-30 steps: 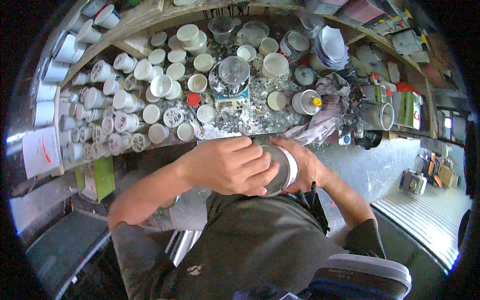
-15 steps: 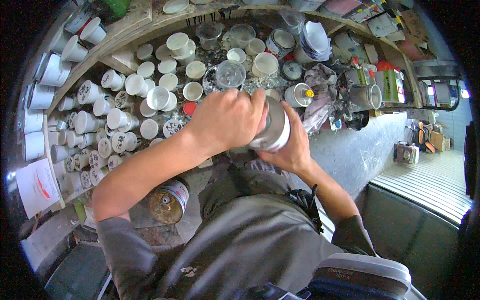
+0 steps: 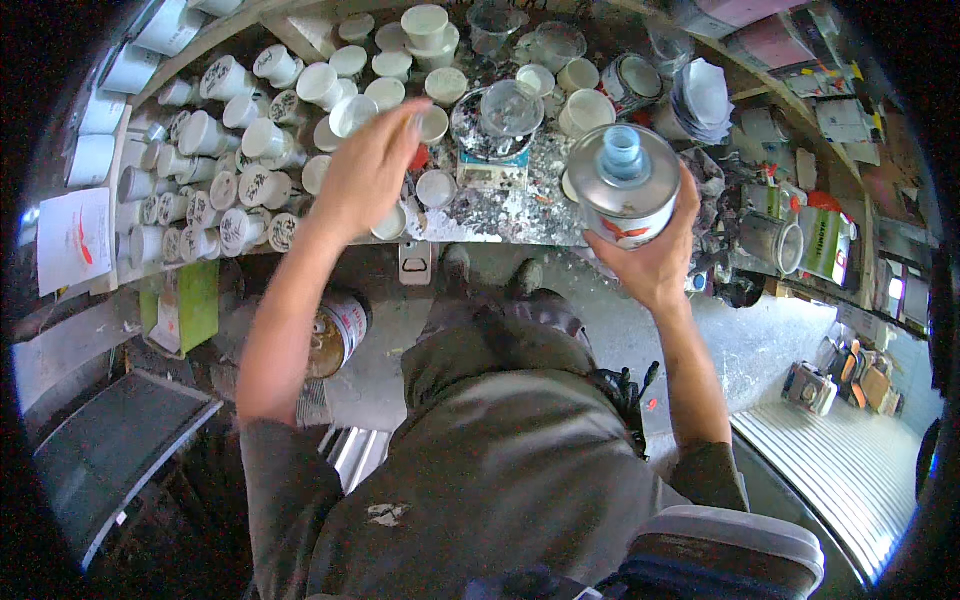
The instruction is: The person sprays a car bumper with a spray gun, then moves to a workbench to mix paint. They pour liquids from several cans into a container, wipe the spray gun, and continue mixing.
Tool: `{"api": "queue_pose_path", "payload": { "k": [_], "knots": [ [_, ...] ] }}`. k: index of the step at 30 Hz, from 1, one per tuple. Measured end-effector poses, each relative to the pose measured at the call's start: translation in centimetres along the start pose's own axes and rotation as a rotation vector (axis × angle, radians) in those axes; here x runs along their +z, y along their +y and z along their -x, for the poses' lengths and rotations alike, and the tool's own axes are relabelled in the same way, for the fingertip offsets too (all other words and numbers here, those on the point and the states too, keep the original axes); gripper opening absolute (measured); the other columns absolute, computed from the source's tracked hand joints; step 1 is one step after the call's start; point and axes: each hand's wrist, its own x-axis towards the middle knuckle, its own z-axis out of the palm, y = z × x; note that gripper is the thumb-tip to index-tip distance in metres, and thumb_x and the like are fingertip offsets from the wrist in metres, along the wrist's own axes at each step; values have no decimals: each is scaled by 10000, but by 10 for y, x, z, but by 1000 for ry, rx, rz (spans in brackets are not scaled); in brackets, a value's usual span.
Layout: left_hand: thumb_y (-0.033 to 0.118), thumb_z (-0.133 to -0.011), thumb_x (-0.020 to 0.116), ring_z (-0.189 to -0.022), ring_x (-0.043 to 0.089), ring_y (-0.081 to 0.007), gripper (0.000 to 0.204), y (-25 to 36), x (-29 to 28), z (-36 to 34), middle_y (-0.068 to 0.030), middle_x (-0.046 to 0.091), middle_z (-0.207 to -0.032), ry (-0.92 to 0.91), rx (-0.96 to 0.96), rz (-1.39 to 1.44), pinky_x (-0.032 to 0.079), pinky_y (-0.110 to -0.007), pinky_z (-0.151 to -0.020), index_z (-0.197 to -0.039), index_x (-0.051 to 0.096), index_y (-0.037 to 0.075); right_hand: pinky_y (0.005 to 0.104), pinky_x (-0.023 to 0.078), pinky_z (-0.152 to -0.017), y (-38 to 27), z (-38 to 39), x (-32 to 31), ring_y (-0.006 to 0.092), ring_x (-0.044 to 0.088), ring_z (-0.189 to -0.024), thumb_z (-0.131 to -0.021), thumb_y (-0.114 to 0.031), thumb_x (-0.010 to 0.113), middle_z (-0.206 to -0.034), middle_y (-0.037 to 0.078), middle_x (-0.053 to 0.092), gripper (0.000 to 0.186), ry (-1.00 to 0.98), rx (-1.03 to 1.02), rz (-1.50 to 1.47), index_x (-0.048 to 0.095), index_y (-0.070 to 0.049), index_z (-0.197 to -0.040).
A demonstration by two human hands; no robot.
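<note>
My right hand (image 3: pixel 660 240) holds an upright round metal can (image 3: pixel 598 170) with an open blue plastic spout (image 3: pixel 624 150), over the bench's front edge at the right of centre. My left hand (image 3: pixel 372 165) is raised at the left of centre among white tubs (image 3: pixel 385 95), partly covering a red lid (image 3: pixel 420 160). Its fingers are drawn together and slightly blurred; what they hold, if anything, is hidden. Between my hands a clear cup (image 3: pixel 512 112) sits in a dark round dish on a scale (image 3: pixel 492 170), on the paint-spattered bench (image 3: pixel 530 215).
Many lidded white tubs (image 3: pixel 240 150) crowd the bench's left. Cans, crumpled cloth (image 3: pixel 705 160) and a green-and-white container (image 3: pixel 822 242) stand at the right. Wooden shelves (image 3: pixel 190 50) border the bench. Below are a large drum (image 3: pixel 340 330) and a green box (image 3: pixel 190 310).
My hands have separated. The right has carried the can rightward and turned it upright, showing an open spout. My left hand has left the can's top and moved up-left toward the tubs.
</note>
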Motion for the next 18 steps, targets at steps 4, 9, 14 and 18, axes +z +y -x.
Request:
{"api": "queue_pose_path", "payload": {
  "k": [4,9,14,18],
  "knots": [
    [323,-981,647,-1117,634,-422,515,-53,74,92,-227,618,-1252,-105,-189,-372,542,-490,-895,-1425,507,102,468,492,-1046,23,-1,-7,396,597,-1244,-591,-253,973,-1360,259,556,1159,-55,105,-11,276,-18,-1487],
    [334,-919,722,-1115,623,-359,534,-123,120,133,-141,609,-1218,-57,-375,-549,551,-468,-889,-1383,548,133,458,481,-1057,45,-17,-15,378,601,-1242,-594,-284,982,-1377,252,555,1204,-159,63,97,241,-22,-1507],
    [320,-931,705,-1115,594,-334,501,-152,137,140,-92,603,-1224,160,-274,-692,524,-451,-931,-1385,586,144,464,471,-1078,51,-40,-12,398,579,-1279,-609,-304,961,-1409,249,539,1163,-205,31,230,298,-25,-1522],
    [321,-939,698,-1156,563,-322,501,-156,146,138,-82,584,-1313,204,-247,-713,495,-458,-970,-1391,590,136,463,502,-1040,58,-63,-1,393,614,-1238,-605,-289,953,-1373,241,578,1115,-220,-67,237,348,-41,-1507]
  ]
}}
